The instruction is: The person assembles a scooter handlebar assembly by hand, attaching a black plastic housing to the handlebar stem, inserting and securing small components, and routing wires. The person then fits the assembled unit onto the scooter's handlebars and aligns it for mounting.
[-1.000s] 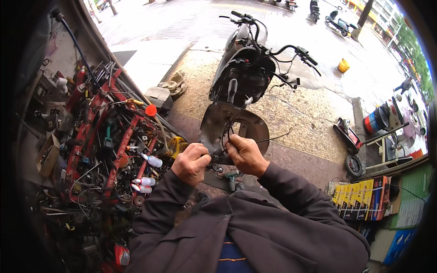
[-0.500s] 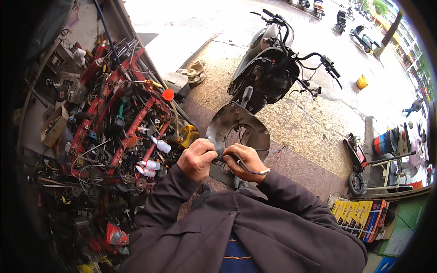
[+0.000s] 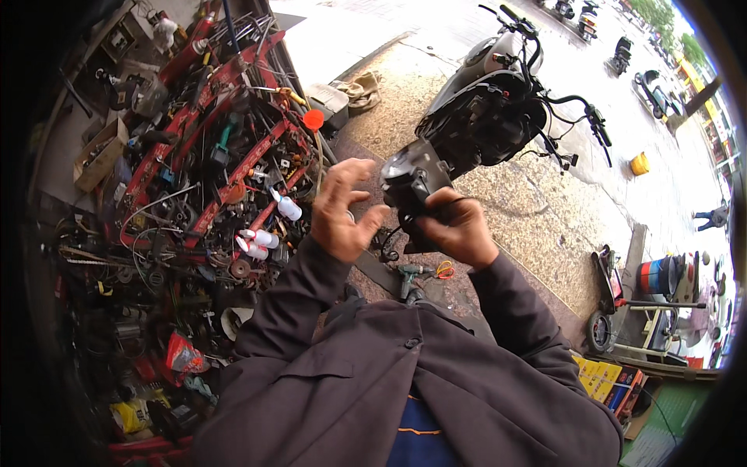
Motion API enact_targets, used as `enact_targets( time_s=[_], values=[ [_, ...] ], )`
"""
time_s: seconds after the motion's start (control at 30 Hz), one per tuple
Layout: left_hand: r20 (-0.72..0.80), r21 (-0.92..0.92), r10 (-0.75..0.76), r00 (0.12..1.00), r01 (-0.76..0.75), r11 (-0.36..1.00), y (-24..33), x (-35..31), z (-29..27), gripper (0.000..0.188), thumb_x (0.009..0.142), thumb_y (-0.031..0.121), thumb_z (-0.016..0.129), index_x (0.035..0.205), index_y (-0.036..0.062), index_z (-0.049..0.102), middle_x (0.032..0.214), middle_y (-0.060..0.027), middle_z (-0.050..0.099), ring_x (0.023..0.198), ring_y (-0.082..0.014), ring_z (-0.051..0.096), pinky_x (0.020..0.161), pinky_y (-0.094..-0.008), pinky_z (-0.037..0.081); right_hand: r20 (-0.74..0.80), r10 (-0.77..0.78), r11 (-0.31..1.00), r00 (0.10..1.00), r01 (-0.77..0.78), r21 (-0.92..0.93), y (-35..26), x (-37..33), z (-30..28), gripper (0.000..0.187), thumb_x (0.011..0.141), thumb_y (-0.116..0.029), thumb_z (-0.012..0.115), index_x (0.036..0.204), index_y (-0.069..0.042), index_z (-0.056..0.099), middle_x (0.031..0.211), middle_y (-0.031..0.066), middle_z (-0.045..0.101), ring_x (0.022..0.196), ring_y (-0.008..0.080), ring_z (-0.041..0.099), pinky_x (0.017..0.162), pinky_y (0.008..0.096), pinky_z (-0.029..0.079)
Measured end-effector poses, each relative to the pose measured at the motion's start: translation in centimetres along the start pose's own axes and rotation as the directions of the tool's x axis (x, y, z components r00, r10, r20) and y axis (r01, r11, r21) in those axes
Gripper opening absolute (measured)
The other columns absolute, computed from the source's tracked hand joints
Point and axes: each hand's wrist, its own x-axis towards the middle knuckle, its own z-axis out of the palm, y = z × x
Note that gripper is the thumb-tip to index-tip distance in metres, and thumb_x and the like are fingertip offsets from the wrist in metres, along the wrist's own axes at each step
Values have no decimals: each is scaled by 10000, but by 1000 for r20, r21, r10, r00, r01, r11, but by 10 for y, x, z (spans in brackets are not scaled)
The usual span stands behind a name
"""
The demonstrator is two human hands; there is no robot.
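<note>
My right hand [image 3: 461, 227] grips the edge of a dark grey plastic scooter panel [image 3: 416, 173], fingers closed round it. Tilted up in front of me, the panel has a glossy side that catches the light, and a dark cable hangs below it. My left hand [image 3: 344, 214] is raised just left of the panel, fingers spread and holding nothing; it is slightly blurred. Beyond the panel stands a partly stripped scooter [image 3: 486, 105] with its handlebars and wiring exposed. A green power drill [image 3: 408, 280] lies on the floor below my hands.
On my left is a crowded red rack [image 3: 175, 163] of tools and parts, with white bottles [image 3: 288, 205] and an orange round cap [image 3: 313, 119]. A yellow bucket [image 3: 640, 163] stands at the far right. Nearer lie a small wheel [image 3: 599, 332] and stacked boxes [image 3: 603, 379].
Both hands were together at a cable over the panel. My left hand has let go and opened; my right now holds the panel, lifted and turned. The view has shifted.
</note>
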Motion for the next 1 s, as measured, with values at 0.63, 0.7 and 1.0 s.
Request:
enact_targets(
  time_s=[0.63,0.7,1.0],
  values=[
    [668,-471,-331,666,723,505,-55,-67,-5,226,903,45,570,1122,18,521,918,-64,636,808,-108,608,724,-250,497,-20,-115,938,993,115,326,-57,25,-23,152,838,30,663,932,-46,571,899,69,678,777,130,655,728,286,553],
    [671,-495,-321,669,726,478,-49,-67,-7,234,915,64,572,1136,13,517,928,-74,637,804,-124,616,720,-265,507,-26,-117,935,993,119,333,-55,26,-27,154,840,30,655,938,-49,566,898,75,678,765,134,656,725,285,553],
    [592,-402,-452,668,730,552,-10,-56,-33,200,931,83,563,1107,-11,547,835,-32,618,678,-75,558,632,-236,482,-130,-55,925,990,99,366,-35,30,-32,253,852,4,678,1071,-13,551,963,134,683,843,187,680,773,319,573]
  ],
)
